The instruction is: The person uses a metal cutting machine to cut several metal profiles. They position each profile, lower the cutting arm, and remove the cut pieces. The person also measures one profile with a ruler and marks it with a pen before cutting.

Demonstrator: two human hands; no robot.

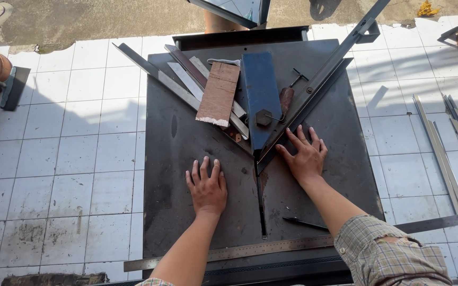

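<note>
Your right hand point(306, 154) lies open, fingertips touching the angled metal bar point(314, 85); your left hand point(207, 186) rests flat and empty on the dark surface point(176, 159). Nothing looks gripped or cut yet. One ruler point(239, 250) and one pencil point(304, 223) lie near you, one blue plate point(261, 90) beyond.

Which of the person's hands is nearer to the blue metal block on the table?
The right hand. It lies flat just right of the blue metal block's lower tip, beside the angled bar. The left hand rests flat on the table, farther down and left.
</note>
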